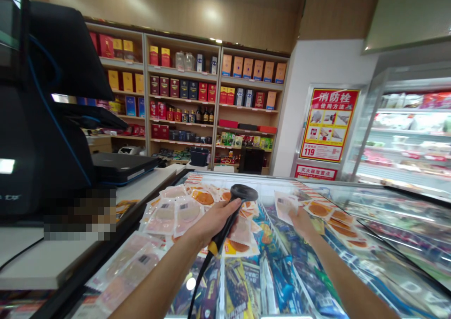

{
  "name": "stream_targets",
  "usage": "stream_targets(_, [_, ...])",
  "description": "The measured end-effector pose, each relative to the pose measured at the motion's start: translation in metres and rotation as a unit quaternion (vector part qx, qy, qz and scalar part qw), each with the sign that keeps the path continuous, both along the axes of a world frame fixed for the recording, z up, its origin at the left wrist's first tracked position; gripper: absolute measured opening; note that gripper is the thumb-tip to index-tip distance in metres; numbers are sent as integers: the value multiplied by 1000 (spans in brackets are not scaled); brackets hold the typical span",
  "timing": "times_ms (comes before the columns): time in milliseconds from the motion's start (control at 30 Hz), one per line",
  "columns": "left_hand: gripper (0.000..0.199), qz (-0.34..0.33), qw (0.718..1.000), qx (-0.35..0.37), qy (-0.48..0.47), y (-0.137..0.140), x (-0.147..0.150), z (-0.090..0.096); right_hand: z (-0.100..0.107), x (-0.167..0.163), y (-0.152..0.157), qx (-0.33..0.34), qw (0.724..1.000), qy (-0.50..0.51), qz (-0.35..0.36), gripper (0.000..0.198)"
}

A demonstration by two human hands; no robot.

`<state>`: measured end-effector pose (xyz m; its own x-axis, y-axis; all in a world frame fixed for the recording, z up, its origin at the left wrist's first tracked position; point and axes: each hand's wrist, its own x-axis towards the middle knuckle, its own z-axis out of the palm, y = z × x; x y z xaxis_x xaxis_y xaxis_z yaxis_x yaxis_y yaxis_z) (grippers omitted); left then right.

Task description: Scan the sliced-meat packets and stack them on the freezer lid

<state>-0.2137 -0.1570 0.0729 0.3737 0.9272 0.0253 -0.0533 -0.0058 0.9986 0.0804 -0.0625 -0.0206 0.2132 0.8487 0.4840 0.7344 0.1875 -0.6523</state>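
Note:
My left hand (220,218) is wrapped round the handle of a black barcode scanner (243,192). Its cable drops from a yellow collar at the handle's base. In my right hand (301,220) a flat, clear sealed packet (284,205) is held up, its pale side with a barcode label facing me. Under and around the scanner lie several similar sealed packets (188,212), some pale side up, others showing round orange-brown contents. A stack of such packets (343,225) sits to the right of my right hand. All rest on the glass top of a chest freezer.
A black checkout terminal (70,121) stands on the white counter (45,258) at left, with a black flat device (121,164) beside it. Frozen goods in blue and yellow wrappers (243,286) show below the glass. Shelves of boxed bottles (183,89) line the back; an upright refrigerated case (408,136) is at right.

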Motion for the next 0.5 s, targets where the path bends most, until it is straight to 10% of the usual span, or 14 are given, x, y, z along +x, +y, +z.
stream_targets(500, [43, 203, 979, -19, -21, 13, -60, -21, -15, -95, -24, -11, 964, -144, 223, 45])
